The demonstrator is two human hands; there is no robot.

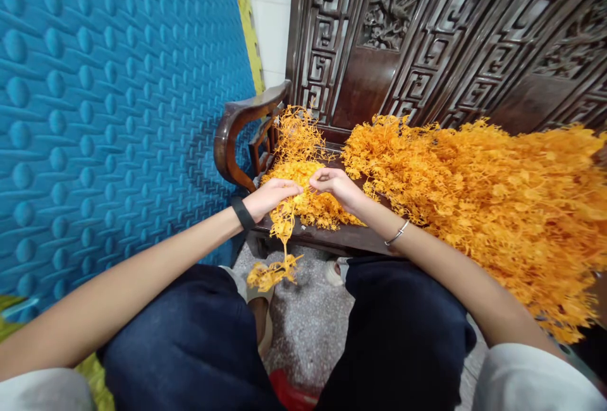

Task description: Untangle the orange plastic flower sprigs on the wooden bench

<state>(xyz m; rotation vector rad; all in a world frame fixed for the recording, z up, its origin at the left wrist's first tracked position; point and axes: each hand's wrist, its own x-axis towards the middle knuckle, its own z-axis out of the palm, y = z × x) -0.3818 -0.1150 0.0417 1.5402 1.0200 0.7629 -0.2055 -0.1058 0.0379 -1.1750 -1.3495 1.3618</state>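
Note:
My left hand (279,196), with a black band at the wrist, is closed on an orange artificial foliage sprig (283,224) whose end hangs down over the bench's front edge. Close by on the right, my right hand (334,184) has its thumb and fingertips pinched together near the sprig's upper part. Whatever sits between those fingertips is too small to make out. Beneath and behind both hands lies a smaller heap of orange foliage (298,136) on the dark wooden bench (327,243).
A large pile of orange foliage (474,183) covers the bench's right side. The curved wooden armrest (227,139) stands left of my hands, beside a blue textured foam mat (118,114). Behind rises a carved wooden backrest (365,85). Speckled floor (308,310) shows between my knees.

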